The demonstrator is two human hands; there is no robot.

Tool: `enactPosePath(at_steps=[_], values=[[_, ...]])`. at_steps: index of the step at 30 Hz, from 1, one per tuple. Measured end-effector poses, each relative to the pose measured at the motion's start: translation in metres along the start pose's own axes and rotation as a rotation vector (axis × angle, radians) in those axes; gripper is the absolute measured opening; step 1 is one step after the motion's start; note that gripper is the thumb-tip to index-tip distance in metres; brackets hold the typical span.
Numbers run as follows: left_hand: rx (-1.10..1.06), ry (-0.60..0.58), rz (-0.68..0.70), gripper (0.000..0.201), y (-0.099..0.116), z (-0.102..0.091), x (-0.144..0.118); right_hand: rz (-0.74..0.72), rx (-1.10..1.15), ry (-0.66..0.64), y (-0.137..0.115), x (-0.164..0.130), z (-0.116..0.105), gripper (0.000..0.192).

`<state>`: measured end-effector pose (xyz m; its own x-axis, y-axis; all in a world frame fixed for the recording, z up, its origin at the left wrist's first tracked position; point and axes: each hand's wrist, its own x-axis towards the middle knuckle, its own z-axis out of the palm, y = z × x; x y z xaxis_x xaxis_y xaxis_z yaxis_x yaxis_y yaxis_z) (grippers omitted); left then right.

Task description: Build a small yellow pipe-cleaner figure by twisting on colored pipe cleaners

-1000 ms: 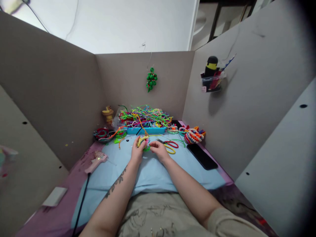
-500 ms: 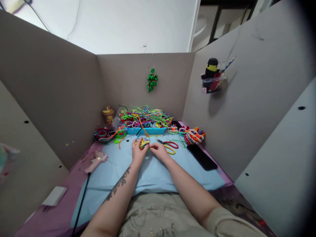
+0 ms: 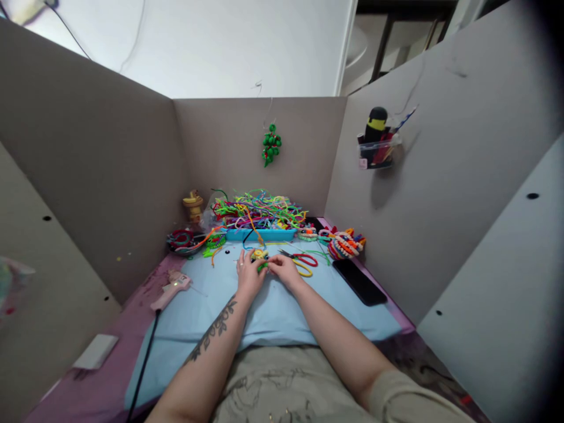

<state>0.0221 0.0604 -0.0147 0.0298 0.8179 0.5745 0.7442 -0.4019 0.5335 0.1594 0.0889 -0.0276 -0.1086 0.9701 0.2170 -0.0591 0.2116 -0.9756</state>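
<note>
My left hand (image 3: 249,275) is closed around a small yellow braided cord piece (image 3: 259,255), with a bit of green showing at its near side. At that green part, the thumb and fingers of my right hand (image 3: 284,270) are pinched together. Whatever sits between those fingertips is too small to make out. Scissors (image 3: 305,264) with red and yellow handles lie just right of my right hand, blades toward the upper left.
Behind my hands, a blue tray (image 3: 282,235) holds a tangled heap of colourful cords (image 3: 264,208). A pink glue gun (image 3: 171,292) lies left, its black cable (image 3: 147,361) running forward. At right are a black phone (image 3: 360,282) and braided cord pieces (image 3: 346,244). Grey partitions enclose the table.
The yellow piece has turned in my left hand, so more green faces me. My left fingers have shifted their hold, and my right fingertips stay close to the piece.
</note>
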Motion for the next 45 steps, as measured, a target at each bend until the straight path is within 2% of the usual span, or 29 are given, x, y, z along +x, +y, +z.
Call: enactPosePath(at_steps=[6, 16, 23, 32, 45], values=[[-0.034, 0.018, -0.002, 0.012, -0.006, 0.004, 0.003, 0.007, -0.029, -0.005, 0.007, 0.003, -0.002, 0.020], [-0.100, -0.007, -0.010, 0.011, -0.009, 0.006, 0.004, -0.256, -0.415, 0.031, 0.000, 0.000, -0.006, 0.007], [-0.115, 0.005, -0.022, 0.009, -0.010, 0.007, 0.004, -0.344, -0.521, 0.018, 0.000, -0.003, -0.005, 0.010], [-0.119, -0.013, -0.050, 0.012, -0.011, 0.008, 0.004, -0.356, -0.533, -0.013, -0.002, -0.005, -0.005, 0.015], [-0.045, -0.011, -0.028, 0.012, -0.013, 0.009, 0.003, -0.283, -0.435, -0.088, 0.004, -0.001, -0.006, 0.005]])
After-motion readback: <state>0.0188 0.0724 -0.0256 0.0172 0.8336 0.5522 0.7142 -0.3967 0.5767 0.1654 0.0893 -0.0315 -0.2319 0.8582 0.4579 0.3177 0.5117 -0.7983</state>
